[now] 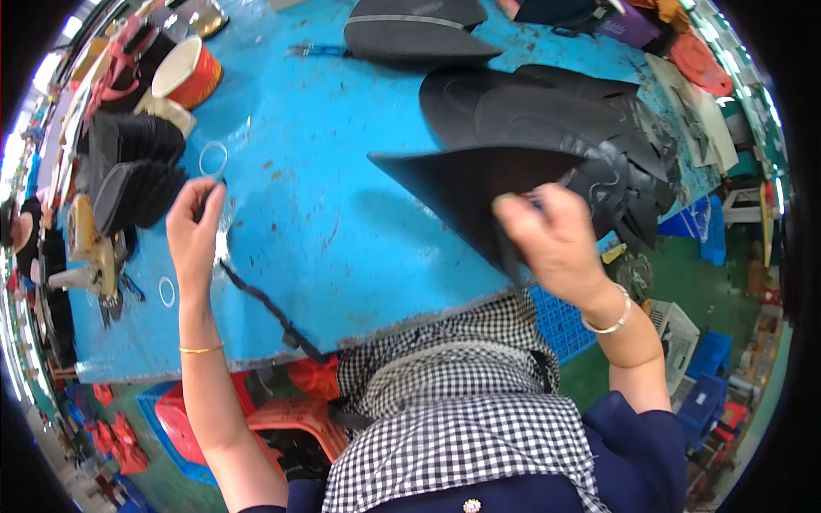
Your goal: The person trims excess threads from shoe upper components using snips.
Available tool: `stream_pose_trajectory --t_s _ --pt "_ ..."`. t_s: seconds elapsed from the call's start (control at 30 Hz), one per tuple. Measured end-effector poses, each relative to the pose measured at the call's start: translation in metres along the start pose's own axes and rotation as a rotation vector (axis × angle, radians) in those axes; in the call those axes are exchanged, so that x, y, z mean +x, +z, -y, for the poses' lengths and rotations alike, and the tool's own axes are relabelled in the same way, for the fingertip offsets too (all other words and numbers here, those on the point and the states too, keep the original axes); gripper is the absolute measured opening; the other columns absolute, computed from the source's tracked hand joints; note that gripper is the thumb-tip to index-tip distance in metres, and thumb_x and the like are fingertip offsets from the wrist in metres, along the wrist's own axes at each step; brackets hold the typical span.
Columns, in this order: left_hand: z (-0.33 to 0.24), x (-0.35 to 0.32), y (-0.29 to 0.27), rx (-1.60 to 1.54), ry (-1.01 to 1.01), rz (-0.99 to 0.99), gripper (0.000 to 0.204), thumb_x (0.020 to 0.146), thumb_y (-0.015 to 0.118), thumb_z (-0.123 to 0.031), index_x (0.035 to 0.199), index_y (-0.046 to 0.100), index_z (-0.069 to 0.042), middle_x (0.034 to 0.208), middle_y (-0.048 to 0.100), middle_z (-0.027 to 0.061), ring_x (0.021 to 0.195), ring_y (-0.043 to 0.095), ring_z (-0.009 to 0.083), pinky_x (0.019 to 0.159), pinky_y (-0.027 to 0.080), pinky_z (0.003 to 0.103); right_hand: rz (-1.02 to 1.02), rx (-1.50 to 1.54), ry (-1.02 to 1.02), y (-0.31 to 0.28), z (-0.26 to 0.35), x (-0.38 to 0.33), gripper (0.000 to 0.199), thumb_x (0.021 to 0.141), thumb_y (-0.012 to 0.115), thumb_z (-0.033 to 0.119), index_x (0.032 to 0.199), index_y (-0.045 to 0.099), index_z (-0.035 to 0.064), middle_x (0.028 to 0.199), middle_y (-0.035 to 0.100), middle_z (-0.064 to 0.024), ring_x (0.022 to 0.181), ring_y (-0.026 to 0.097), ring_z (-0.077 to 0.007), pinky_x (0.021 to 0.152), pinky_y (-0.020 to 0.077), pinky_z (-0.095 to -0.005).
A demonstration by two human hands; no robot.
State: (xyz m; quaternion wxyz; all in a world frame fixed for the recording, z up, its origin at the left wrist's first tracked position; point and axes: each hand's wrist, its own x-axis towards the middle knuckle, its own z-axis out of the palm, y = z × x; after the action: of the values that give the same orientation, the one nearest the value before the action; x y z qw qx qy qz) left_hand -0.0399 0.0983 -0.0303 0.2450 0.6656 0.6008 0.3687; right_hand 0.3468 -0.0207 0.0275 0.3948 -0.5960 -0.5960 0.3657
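My right hand [554, 244] grips a black, pointed flat piece [462, 184], raised and tilted above the table; the hand is slightly blurred. Beneath and behind it lies a pile of similar curved black pieces [530, 111], some with cut edges. My left hand [195, 221] is closed in a pinch at the table's left, with a bit of something dark showing between the fingers, too small to name. Just beyond that hand stand stacks of small black pieces [137, 175]. A narrow black strip [269, 306] lies between my left forearm and the table's front edge.
The blue table [291, 162] carries another black stack [419, 30] at the far side, with blue-handled tools [315, 50] beside it. A red and white tub [186, 75] stands far left. White rings [213, 158] lie near my left hand. Crates [564, 325] sit below the table.
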Motion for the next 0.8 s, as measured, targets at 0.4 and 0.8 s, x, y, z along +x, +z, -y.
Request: stream_pose_trajectory --t_s 0.4,0.8 --pt "-0.131 -0.004 0.102 -0.110 0.255 0.573 0.055 0.088 0.072 -0.006 0.138 0.050 -0.005 0.137 0.054 0.0122 0.122 0.058 0.0244 0.102 0.047 0.037 0.080 -0.623 -0.490 -0.113 -0.037 -0.011 0.024 0.073 0.076 0.006 0.095 0.067 0.0073 0.094 0.073 -0.0069 0.071 0.070 -0.0238 0.062 0.0540 -0.0330" --pt "-0.180 0.027 0.193 -0.305 0.010 0.579 0.092 0.083 0.082 -0.032 0.152 0.032 0.001 0.144 0.046 0.0217 0.124 0.051 0.0280 0.099 0.048 0.037 -0.362 -1.012 0.176 -0.197 -0.126 0.143 0.033 0.102 0.049 0.028 0.108 0.067 0.0013 0.105 0.070 -0.0192 0.102 0.065 -0.0395 0.087 0.0470 -0.0500"
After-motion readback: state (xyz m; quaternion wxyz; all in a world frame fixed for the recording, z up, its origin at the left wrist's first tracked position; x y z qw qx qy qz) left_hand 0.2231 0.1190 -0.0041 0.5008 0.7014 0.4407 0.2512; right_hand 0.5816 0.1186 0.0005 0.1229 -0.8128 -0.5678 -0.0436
